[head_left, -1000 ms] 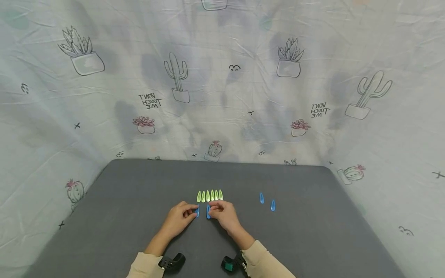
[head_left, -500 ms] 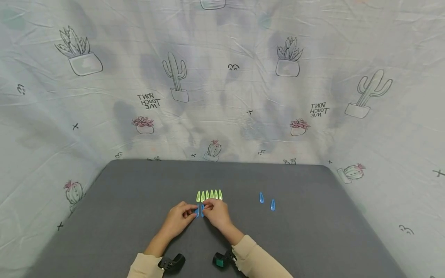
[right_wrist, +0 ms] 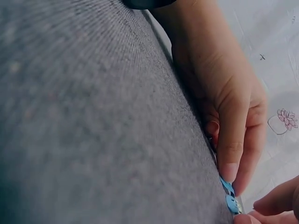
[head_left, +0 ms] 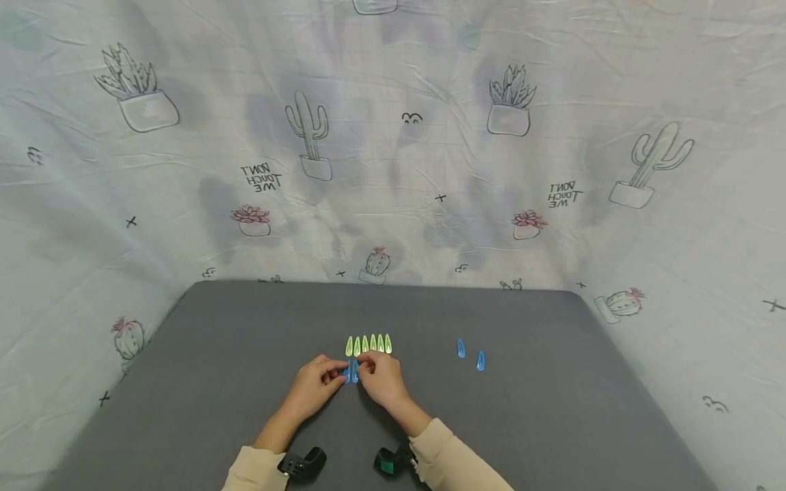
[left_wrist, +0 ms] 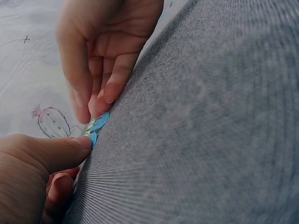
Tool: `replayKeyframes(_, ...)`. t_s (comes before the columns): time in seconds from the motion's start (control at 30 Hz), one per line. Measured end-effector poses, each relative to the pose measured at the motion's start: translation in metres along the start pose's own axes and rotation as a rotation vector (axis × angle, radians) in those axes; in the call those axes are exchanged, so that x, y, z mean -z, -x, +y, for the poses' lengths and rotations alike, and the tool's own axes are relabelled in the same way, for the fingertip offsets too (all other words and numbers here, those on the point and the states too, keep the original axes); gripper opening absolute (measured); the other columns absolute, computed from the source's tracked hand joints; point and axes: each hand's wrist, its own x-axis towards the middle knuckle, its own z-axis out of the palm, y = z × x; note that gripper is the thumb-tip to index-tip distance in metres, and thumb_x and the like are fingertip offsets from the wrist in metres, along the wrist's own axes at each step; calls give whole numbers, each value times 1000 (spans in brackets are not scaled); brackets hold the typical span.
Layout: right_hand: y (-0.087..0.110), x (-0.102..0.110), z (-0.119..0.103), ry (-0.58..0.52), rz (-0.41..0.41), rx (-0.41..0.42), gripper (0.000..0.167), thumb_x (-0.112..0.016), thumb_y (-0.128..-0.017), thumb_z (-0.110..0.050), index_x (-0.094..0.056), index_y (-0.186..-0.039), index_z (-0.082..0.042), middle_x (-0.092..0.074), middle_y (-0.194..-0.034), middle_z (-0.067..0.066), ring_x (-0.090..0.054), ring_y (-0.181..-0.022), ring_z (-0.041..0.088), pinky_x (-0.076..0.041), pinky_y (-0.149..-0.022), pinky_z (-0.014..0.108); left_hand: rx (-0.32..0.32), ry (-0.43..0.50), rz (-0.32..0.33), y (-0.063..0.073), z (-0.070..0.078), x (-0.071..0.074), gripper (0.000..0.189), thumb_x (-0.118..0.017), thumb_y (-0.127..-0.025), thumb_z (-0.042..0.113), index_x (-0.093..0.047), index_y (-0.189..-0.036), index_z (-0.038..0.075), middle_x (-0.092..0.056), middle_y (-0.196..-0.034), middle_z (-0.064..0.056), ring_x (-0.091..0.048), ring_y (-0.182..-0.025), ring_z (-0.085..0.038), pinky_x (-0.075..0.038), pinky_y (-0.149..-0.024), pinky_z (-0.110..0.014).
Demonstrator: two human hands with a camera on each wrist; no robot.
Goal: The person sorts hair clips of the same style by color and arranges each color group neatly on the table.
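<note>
Two blue snap hair clips lie side by side on the grey table in the head view. My left hand (head_left: 313, 387) pinches the left blue hair clip (head_left: 346, 374) between thumb and fingers. At the second blue hair clip (head_left: 355, 372), my right hand (head_left: 383, 379) grips its right side with thumb and forefinger. Just beyond them runs a row of several yellow-green hair clips (head_left: 365, 343), their lower right ends partly covered by the right hand. The left wrist view shows the left thumb (left_wrist: 70, 151) over one clip's end, the other blue clip (left_wrist: 99, 122) under the right fingertips.
Two more blue hair clips, one farther back (head_left: 461, 348) and one nearer (head_left: 481, 361), lie apart to the right on the grey table (head_left: 540, 409). A white cloth printed with cacti (head_left: 430, 157) hangs behind the table and along its sides.
My right hand has moved left, sliding its blue hair clip close beside the one at my left hand. The left hand has stayed in place.
</note>
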Motion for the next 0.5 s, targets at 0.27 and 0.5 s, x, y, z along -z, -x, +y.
replayKeyframes(0.27,4,23,6,-97,-74,24,23,-61,-87,-7,-68,-108,-3,-70,-93,6,-67,-83,18,-52,-71,27,7,-19,-1,-1,2,0,19,-76,-78,10,-75,-97,13,-48,-71,10,-40,-59,0,-38,-56,-21)
replayKeyframes(0.5,6,51,20,-198,-126,51,30,-61,-90,-7,-61,-118,2,-67,-109,15,-65,-100,28,-52,-83,32,-2,-15,6,-1,4,1,20,-77,-77,8,-75,-97,12,-48,-70,10,-40,-59,0,-38,-57,-21)
